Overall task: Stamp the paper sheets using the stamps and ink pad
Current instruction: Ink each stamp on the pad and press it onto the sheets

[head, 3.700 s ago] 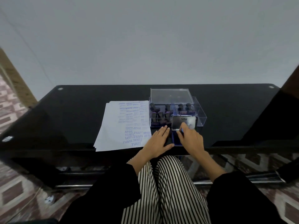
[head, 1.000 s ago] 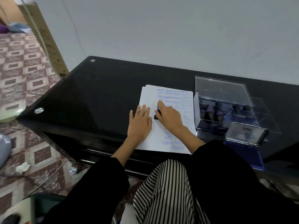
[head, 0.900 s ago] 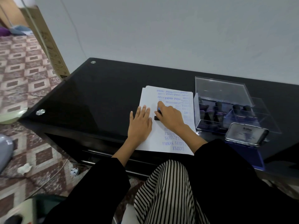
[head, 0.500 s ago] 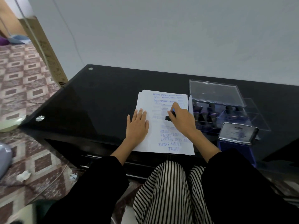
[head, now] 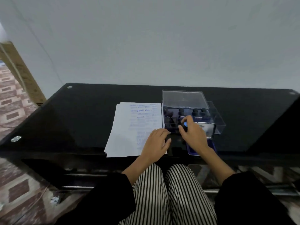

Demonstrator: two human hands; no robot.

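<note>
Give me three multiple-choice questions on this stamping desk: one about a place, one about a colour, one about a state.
1. Where is the paper stack relative to the clear stamp box?
A) to its left
B) to its right
C) inside it

2. What colour is the print on the paper?
A) red
B) blue
C) green

3. What is the right hand doing?
A) lying flat on the paper
B) hanging below the table
C) gripping a stamp

Answers:
1 A, the sheets lie to the left of the box.
2 B, the stamped lines are blue.
3 C, its fingers curl round a blue-topped stamp at the front of the box.
</note>
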